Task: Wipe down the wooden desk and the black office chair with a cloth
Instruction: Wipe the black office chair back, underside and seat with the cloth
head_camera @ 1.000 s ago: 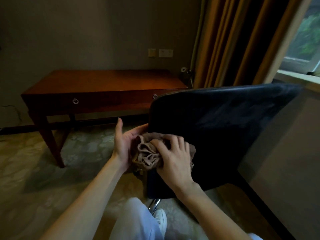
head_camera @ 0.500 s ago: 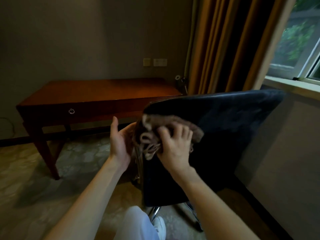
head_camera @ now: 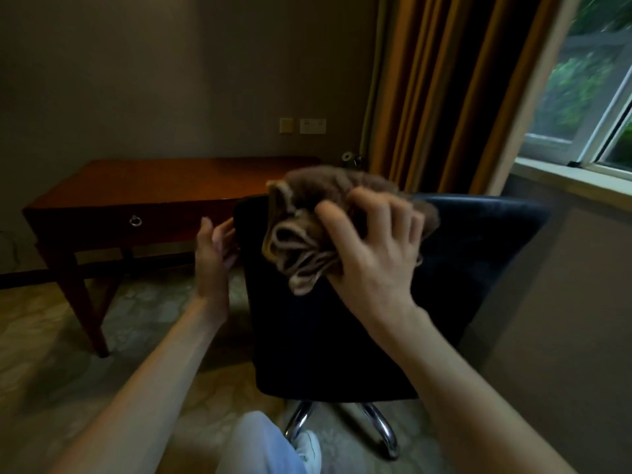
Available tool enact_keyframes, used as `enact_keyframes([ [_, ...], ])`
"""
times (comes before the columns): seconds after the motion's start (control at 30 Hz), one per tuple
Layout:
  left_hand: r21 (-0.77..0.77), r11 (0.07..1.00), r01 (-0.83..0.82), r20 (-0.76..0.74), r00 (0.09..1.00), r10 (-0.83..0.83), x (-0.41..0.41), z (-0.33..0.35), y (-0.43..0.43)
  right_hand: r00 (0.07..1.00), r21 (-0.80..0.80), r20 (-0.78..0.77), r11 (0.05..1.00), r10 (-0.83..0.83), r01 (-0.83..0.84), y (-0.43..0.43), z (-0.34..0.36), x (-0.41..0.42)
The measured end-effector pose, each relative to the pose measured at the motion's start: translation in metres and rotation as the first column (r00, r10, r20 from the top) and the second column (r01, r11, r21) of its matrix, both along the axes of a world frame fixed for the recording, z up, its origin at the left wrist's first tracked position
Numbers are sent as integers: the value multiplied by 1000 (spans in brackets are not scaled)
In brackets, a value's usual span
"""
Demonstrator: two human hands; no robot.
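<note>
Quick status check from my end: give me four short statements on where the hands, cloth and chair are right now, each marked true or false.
1. The right hand presses the cloth against the chair back. True.
2. The left hand grips the cloth. False: it rests at the chair back's left edge, fingers straight.
3. The cloth lies on the desk. False: it is at the chair's top edge.
4. The desk stands behind the chair, by the wall. True.

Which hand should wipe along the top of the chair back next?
Right. The right hand already holds the cloth at the chair back's top edge; the left hand only steadies the chair's side edge.
</note>
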State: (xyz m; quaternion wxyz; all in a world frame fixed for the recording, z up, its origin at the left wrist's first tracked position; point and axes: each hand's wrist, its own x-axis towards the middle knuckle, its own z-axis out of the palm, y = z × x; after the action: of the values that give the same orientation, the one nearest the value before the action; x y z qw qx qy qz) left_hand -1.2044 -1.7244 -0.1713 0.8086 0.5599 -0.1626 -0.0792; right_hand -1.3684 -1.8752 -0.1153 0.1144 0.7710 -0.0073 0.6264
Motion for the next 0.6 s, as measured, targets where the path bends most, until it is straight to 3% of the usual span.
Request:
enact_keyframes([
  [0.07, 90, 990, -106, 200, 976, 86, -6, 10, -3, 996, 5, -11, 996, -86, 86, -13, 15, 2],
  [0.17, 236, 943, -236, 423, 898, 119, -5, 19, -5, 977, 46, -148, 985, -155, 164, -32, -5, 21],
  [0.27, 233, 929, -288, 471, 869, 151, 1, 21, -8, 946, 68, -285, 982, -152, 179, -44, -68, 37],
  [0.4, 265, 919, -294, 479, 867, 139, 10, 22, -6, 833, -14, -524, 980, -175, 197, -57, -137, 38],
  [0.5, 320, 882, -347, 507, 849, 150, 15, 27, -6, 833, 15, -536, 985, -140, 175, -53, -128, 38],
  [0.6, 335, 817, -469, 627, 758, 178, 6, 35, -15, 908, 28, -415, 997, -59, 77, -38, -103, 22],
])
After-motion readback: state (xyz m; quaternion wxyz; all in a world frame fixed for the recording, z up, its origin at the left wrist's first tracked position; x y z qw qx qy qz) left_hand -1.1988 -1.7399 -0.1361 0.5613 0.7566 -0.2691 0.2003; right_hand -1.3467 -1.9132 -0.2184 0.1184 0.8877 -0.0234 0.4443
